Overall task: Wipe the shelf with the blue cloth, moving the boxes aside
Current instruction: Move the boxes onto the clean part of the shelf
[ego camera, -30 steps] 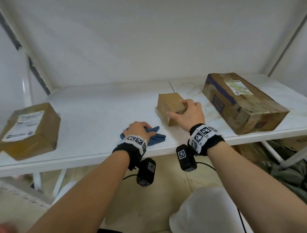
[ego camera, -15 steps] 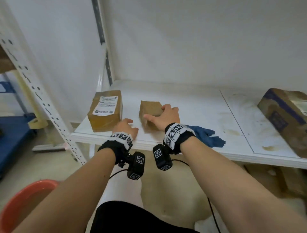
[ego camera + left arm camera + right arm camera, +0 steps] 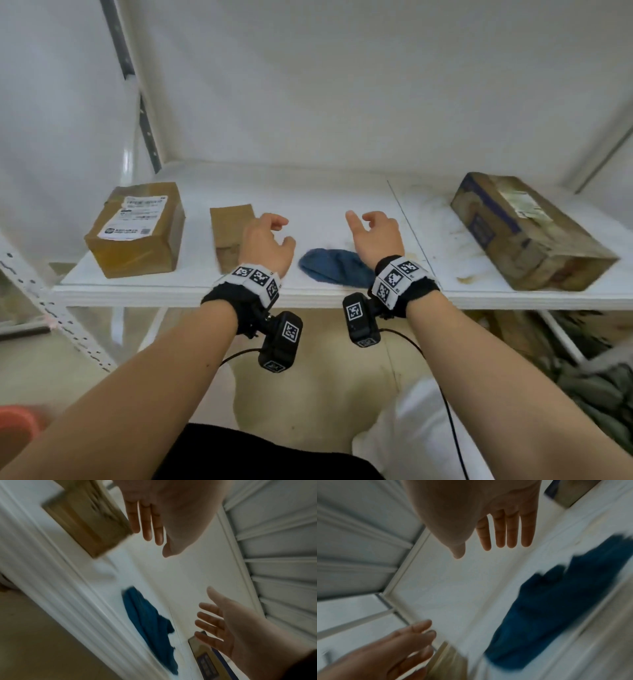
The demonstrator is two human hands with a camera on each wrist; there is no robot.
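Note:
The blue cloth [image 3: 334, 268] lies crumpled near the front edge of the white shelf [image 3: 308, 205], between my two hands; it shows too in the left wrist view [image 3: 149, 626] and the right wrist view [image 3: 556, 601]. My left hand [image 3: 270, 236] hovers open just right of the small plain cardboard box [image 3: 227, 233], holding nothing. My right hand [image 3: 371, 233] hangs open above the cloth's right end, fingers relaxed and empty. A labelled box [image 3: 137, 229] stands at the shelf's left end. A long worn box [image 3: 527, 229] lies at the right.
Brown stains mark the right shelf panel [image 3: 442, 246] past a seam. A perforated upright [image 3: 54, 308] stands at the front left. An orange bucket [image 3: 15, 428] sits on the floor at the lower left, and bundled dark stuff [image 3: 589, 387] lies under the shelf's right side.
The small box was slid left beside the labelled box and my right hand let go of it. Both hands now hover open; the right one has moved over to the cloth.

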